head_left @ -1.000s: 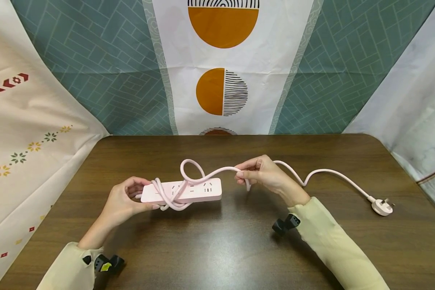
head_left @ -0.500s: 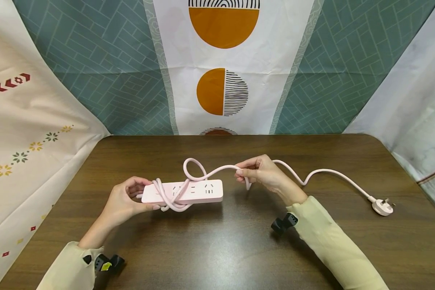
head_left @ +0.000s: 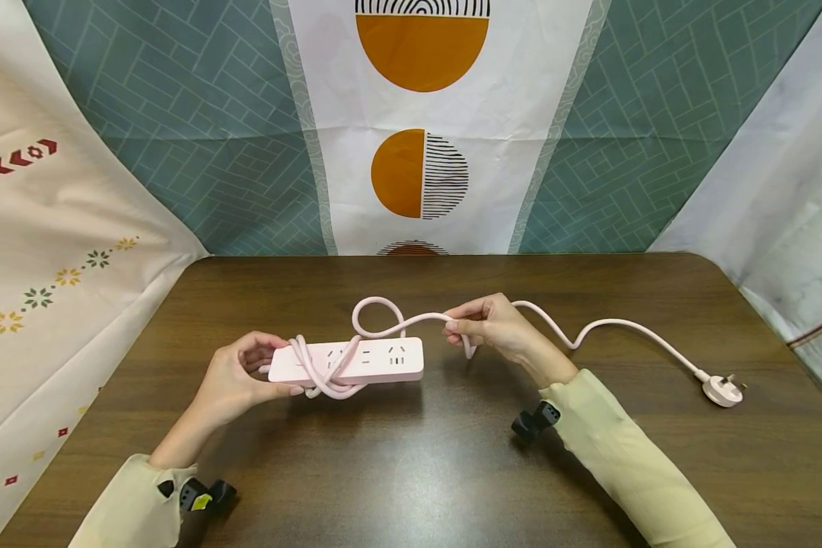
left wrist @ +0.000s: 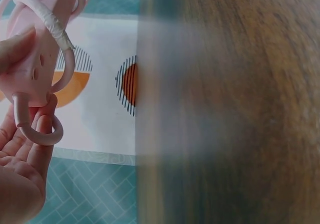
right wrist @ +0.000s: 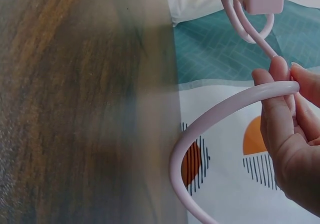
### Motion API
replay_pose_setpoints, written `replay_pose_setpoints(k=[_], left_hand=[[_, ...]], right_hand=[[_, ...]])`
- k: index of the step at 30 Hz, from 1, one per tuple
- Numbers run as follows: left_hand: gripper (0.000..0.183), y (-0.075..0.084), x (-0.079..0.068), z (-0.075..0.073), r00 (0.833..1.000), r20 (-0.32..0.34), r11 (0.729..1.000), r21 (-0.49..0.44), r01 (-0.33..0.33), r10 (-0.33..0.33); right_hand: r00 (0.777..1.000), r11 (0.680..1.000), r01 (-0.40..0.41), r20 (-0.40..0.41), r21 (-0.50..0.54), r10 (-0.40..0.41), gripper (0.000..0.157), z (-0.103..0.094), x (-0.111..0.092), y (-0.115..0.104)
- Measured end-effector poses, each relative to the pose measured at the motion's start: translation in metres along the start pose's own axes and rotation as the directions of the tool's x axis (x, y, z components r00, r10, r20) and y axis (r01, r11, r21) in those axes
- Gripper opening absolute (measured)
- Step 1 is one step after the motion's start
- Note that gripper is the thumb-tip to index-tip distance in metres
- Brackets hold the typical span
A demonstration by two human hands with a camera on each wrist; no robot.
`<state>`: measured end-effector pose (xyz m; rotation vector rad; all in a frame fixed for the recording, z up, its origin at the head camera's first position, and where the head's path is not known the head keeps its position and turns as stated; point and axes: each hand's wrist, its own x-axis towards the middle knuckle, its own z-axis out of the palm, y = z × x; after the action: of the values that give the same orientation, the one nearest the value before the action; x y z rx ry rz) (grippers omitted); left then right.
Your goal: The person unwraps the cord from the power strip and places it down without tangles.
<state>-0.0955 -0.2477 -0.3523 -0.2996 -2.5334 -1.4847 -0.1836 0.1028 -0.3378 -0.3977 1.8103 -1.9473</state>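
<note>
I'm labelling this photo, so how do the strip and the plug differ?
The strip is long and boxy; the plug is shorter and rounded. The strip is held in the left grip; the plug lies untouched on the table. The cord wraps around the strip but trails away from the plug unwrapped. Both are pale pinkish.

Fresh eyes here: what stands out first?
Likely the pale pink rectangular power strip, centre-left in the left hand, its pink cord wrapped round it. Next, the round pink plug on the right of the brown wooden table, then orange half-circles on the white cloth behind.
</note>
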Motion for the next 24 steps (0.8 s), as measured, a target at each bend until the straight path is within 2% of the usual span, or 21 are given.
replay_pose_setpoints(k=[14,24], left_hand=[[0.053,0.000,-0.001,-0.001,1.000,-0.026,1.000,0.017,0.005,-0.004],[0.052,0.000,-0.001,-0.001,0.998,-0.058,1.000,0.010,-0.008,0.008]], right_hand=[[0.999,0.996,-0.039,0.007,-0.075,0.040,0.033,-0.006,-0.003,0.008],[0.997,0.992,-0.057,0.040,-0.110,0.062,0.033,-0.009,-0.006,0.010]])
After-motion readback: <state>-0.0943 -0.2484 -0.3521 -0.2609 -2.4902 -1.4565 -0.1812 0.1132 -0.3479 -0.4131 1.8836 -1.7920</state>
